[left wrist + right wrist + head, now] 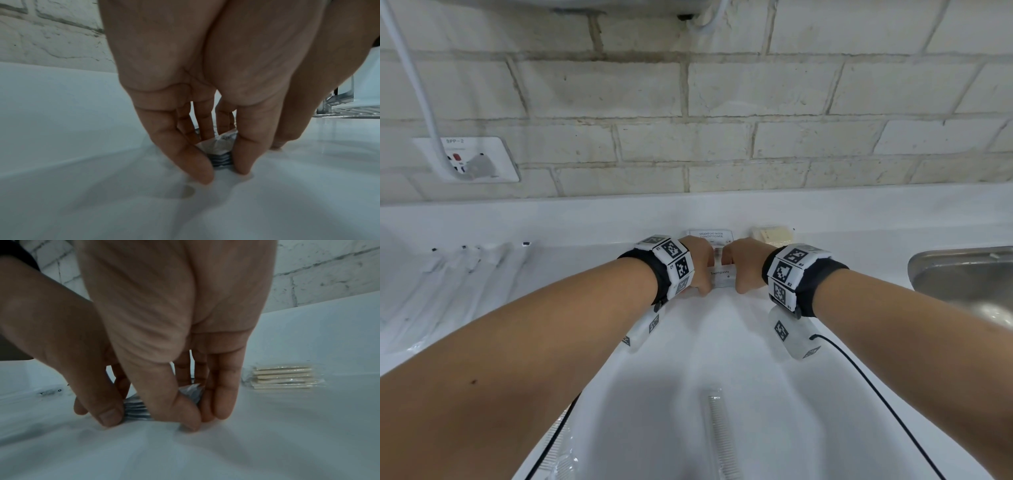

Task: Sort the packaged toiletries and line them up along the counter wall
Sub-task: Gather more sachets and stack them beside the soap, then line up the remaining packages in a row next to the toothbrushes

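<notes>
A small stack of toothpaste sachets [720, 275] stands on the white counter [722, 342], close to the back ledge. My left hand [702, 272] pinches its left end and my right hand [743, 270] pinches its right end. In the left wrist view the left hand [223, 170] has a finger and thumb on either side of the sachets' edges [221, 160]. From the right wrist, the right hand [198, 415] holds the crumpled foil end [191, 391]. Just behind lie shampoo-with-conditioner sachets [710, 234], partly hidden by my hands.
A clear pack of wooden sticks [772, 234] [285, 378] lies against the ledge on the right. Wrapped toothbrushes [465, 263] are spread at the left. A wrapped comb [722, 435] lies near me. A metal sink [962, 274] is at the right, a wall socket [465, 159] at the upper left.
</notes>
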Available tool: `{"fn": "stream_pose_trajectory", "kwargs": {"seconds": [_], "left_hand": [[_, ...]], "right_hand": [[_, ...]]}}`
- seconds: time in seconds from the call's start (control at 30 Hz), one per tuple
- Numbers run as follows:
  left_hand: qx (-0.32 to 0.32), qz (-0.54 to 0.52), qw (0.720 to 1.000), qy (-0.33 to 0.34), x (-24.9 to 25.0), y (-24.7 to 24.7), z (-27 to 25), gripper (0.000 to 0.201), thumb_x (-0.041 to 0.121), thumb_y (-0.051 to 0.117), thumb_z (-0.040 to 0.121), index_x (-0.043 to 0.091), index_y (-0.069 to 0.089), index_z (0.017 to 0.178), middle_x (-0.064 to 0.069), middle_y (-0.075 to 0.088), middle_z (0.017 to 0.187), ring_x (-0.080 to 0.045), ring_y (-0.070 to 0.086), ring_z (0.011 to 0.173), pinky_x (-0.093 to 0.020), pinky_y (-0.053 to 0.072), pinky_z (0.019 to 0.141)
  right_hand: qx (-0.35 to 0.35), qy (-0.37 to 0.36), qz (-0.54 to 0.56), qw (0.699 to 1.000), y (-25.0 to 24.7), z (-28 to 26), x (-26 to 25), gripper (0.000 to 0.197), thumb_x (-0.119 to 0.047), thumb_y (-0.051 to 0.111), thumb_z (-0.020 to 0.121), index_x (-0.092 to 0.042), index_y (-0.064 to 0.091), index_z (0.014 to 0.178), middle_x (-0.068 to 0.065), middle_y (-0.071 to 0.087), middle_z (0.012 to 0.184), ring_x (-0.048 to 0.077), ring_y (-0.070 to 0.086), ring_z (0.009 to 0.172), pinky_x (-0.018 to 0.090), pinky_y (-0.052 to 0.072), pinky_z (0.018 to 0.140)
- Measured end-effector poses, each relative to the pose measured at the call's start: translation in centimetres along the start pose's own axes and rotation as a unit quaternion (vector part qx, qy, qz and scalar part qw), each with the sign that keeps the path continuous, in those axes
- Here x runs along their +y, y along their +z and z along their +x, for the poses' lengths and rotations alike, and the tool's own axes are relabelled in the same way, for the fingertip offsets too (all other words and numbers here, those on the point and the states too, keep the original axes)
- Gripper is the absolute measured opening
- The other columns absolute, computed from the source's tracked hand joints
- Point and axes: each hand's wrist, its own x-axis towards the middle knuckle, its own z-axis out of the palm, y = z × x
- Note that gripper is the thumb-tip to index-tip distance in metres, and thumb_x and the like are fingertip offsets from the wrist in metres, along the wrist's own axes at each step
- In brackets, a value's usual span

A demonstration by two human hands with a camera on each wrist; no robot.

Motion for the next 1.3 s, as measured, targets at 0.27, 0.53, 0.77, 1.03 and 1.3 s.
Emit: {"fn": "stream_pose_trajectory", "kwargs": {"seconds": [0.27, 0.53, 0.77, 1.03, 1.3], "left_hand": [[0.039, -0.073, 0.996, -0.018, -1.4, -0.6, -2.4, 0.076, 0.036, 0.080, 0.072, 0.017, 0.047, 0.138, -0.003, 0.053, 0.134, -0.021, 0.057, 0.111, -0.023, 0.045, 0.082], [0.091, -0.160, 0.981, -0.054, -1.9, 1.3, -14.1, 0.051, 0.043, 0.070, 0.083, 0.022, 0.055, 0.127, 0.003, 0.059, 0.121, -0.014, 0.054, 0.099, -0.023, 0.040, 0.083], [0.075, -0.139, 0.977, -0.144, -1.7, 7.9, -24.8, 0.041, 0.053, 0.064, 0.080, 0.029, 0.057, 0.113, 0.009, 0.056, 0.112, -0.010, 0.054, 0.096, -0.029, 0.047, 0.088], [0.032, -0.126, 0.953, -0.272, 0.4, 11.3, -32.1, 0.050, 0.062, 0.067, 0.074, 0.016, 0.056, 0.086, 0.004, 0.058, 0.076, -0.014, 0.060, 0.073, -0.024, 0.045, 0.061], [0.035, -0.161, 0.942, -0.291, 2.6, 12.0, -33.7, 0.019, 0.021, 0.069, 0.080, 0.010, 0.060, 0.091, -0.002, 0.057, 0.076, -0.022, 0.067, 0.087, -0.025, 0.047, 0.064]], "right_hand": [[0.025, 0.022, 0.053, 0.998, 0.1, -2.4, 0.7, 0.066, -0.019, 0.069, 0.076, -0.018, 0.042, 0.136, 0.004, 0.047, 0.129, 0.027, 0.054, 0.113, 0.036, 0.050, 0.088], [0.052, 0.041, 0.143, 0.988, 2.0, -11.1, -3.4, 0.051, -0.036, 0.063, 0.085, -0.016, 0.049, 0.130, 0.003, 0.056, 0.127, 0.023, 0.056, 0.113, 0.032, 0.047, 0.093], [-0.027, 0.062, 0.157, 0.985, 7.2, -18.6, -9.9, 0.031, -0.036, 0.066, 0.077, -0.014, 0.048, 0.066, -0.002, 0.052, 0.064, 0.015, 0.051, 0.056, 0.021, 0.039, 0.046], [0.030, 0.115, 0.155, 0.981, 9.7, -20.8, -13.7, 0.021, -0.008, 0.055, 0.088, -0.008, 0.043, 0.071, 0.005, 0.052, 0.086, 0.022, 0.051, 0.081, 0.024, 0.044, 0.069], [-0.002, 0.181, 0.222, 0.958, 10.7, -22.9, -13.8, 0.033, -0.019, 0.069, 0.083, -0.011, 0.042, 0.067, 0.002, 0.049, 0.070, 0.023, 0.055, 0.082, 0.026, 0.045, 0.070]]}}
